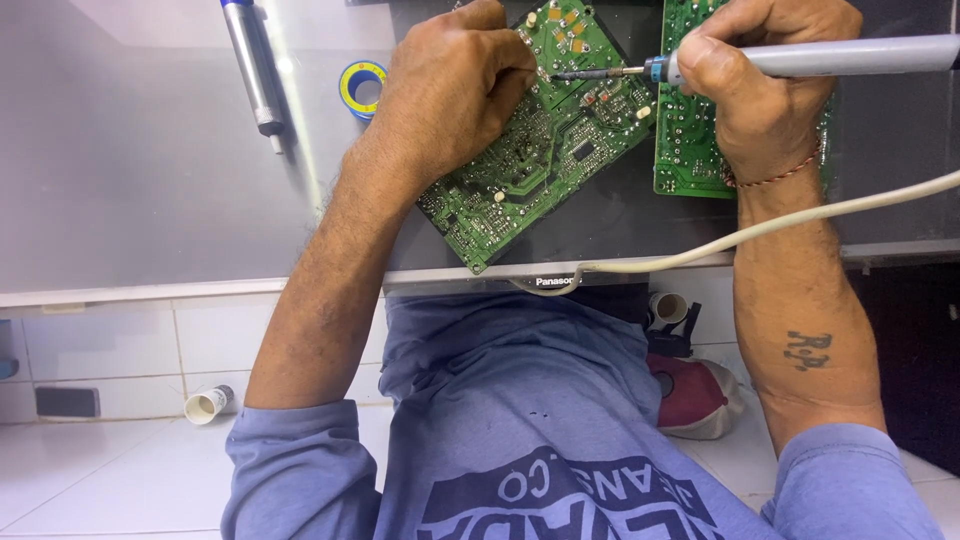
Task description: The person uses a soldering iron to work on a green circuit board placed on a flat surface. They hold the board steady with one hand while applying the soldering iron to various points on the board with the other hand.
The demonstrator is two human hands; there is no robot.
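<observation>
Left hand is closing on the tilted board, while right hand is gripping the iron, lying level, tip touching the board's upper edge.

The bench is smooth grey metal with a dull shine. The circuit board is glossy green with shiny solder points. The soldering iron has a matt grey plastic handle and a metal tip.
</observation>
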